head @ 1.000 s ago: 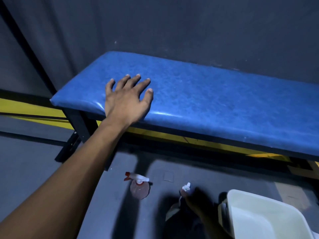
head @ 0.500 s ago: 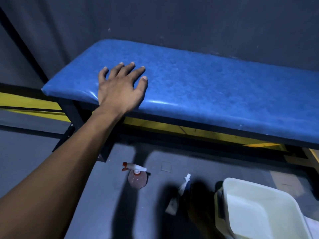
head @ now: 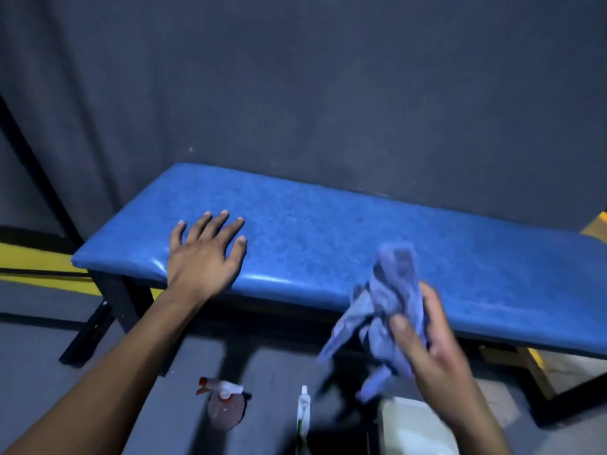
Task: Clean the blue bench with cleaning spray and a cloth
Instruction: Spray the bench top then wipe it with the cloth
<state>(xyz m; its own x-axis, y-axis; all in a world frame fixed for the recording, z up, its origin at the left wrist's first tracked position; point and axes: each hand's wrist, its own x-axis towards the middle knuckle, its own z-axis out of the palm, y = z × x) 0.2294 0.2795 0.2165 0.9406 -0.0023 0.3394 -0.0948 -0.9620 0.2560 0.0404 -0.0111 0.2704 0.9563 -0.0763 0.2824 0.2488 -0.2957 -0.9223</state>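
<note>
while left hand point(head: 205, 257) flat at bench point(head: 328, 231) edge, cloth point(head: 391, 307) in right hand point(head: 430, 349)

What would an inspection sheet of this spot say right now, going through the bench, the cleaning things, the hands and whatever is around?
Surface: blue bench, padded, glossy front edge, nothing lying on it.
Job's things: cloth, crumpled, held up; spray bottle standing on the floor; second bottle beside it.
Clutter: white tub on the floor.
Hands: left hand flat on the bench; right hand gripping the cloth.
Cables: nothing seen.
Surroundings: dark wall, grey floor, yellow stripe.
</note>
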